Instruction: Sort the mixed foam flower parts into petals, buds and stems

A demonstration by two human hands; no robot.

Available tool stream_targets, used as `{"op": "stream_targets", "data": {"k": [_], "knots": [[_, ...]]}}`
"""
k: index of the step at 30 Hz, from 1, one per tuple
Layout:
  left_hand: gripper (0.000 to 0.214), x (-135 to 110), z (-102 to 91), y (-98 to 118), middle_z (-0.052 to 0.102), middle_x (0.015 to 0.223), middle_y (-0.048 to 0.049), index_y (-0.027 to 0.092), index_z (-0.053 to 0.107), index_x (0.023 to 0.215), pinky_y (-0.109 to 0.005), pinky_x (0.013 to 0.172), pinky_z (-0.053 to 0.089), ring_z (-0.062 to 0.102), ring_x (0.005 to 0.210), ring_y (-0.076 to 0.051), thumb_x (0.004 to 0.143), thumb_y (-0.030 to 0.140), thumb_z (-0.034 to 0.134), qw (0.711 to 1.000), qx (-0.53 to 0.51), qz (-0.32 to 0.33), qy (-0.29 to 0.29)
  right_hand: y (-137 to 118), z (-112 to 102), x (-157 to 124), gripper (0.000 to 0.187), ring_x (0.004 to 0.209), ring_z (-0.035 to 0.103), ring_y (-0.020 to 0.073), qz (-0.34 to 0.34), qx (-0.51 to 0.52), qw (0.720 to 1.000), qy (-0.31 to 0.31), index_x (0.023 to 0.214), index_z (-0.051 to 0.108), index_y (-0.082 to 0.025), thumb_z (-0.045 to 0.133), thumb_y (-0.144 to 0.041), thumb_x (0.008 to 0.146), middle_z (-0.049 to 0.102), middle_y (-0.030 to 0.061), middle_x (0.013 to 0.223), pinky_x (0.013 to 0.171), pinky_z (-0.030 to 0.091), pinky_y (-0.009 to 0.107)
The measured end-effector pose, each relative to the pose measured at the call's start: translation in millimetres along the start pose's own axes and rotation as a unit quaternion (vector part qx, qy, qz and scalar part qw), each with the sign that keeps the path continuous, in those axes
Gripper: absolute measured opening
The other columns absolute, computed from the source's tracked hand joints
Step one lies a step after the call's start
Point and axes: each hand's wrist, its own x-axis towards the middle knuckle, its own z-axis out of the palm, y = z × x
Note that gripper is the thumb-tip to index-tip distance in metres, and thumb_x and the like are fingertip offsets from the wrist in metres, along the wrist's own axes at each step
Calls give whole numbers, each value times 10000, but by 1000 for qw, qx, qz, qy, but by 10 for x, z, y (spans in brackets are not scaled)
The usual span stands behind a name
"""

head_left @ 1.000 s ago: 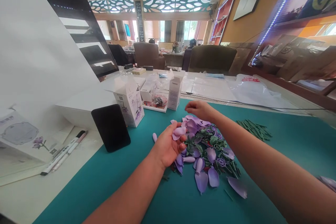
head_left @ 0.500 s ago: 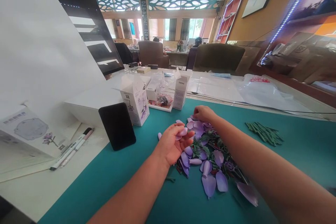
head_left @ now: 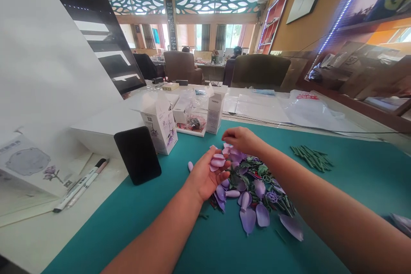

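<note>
My left hand is curled palm up around several pale purple plastic petals, stacked between thumb and fingers. Just beyond it, my right hand hovers at the far edge of the pile, its fingers drawn together. Whether a small piece is pinched there I cannot make out. Below and between the hands spreads a heap of loose parts, with purple petals at the near side and green leaf pieces in the middle. My right forearm covers part of its right side.
A green mat covers the table. A bundle of green stems lies to the right. At the left stand a black tablet and a printed flower box; a narrow box and white tray are behind. Two pens lie far left.
My right hand has shifted left and its fingers now point toward the left hand. More of the petals in my left hand show. The whole view has turned slightly to the right.
</note>
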Motion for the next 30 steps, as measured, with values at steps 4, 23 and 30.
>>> {"op": "stream_targets", "data": {"k": [4, 23, 30], "knots": [[63, 3, -25, 54, 645, 793, -14, 172, 543, 905, -160, 383, 454, 607, 508, -84, 848, 145, 546, 1000, 5, 22, 17, 202, 151, 139, 194, 914, 566, 195, 24, -79, 997, -5, 900, 713, -217, 598, -195, 746, 671, 59, 957, 790, 401, 262], [413, 26, -38, 12, 603, 822, -65, 158, 519, 962, -304, 528, 576, 665, 749, -203, 860, 554, 463, 999, 35, 15, -11, 20, 45, -96, 182, 611, 531, 116, 16, 160, 986, 37, 789, 670, -192, 541, -317, 761, 644, -9, 683, 537, 376, 211], [84, 29, -41, 7, 608, 837, -39, 168, 522, 960, -242, 527, 568, 657, 702, -146, 878, 185, 531, 999, 24, 34, 8, 25, 81, 59, 252, 867, 609, 160, 61, -41, 997, 29, 947, 675, -226, 445, -274, 856, 703, 24, 959, 718, 416, 234]]}}
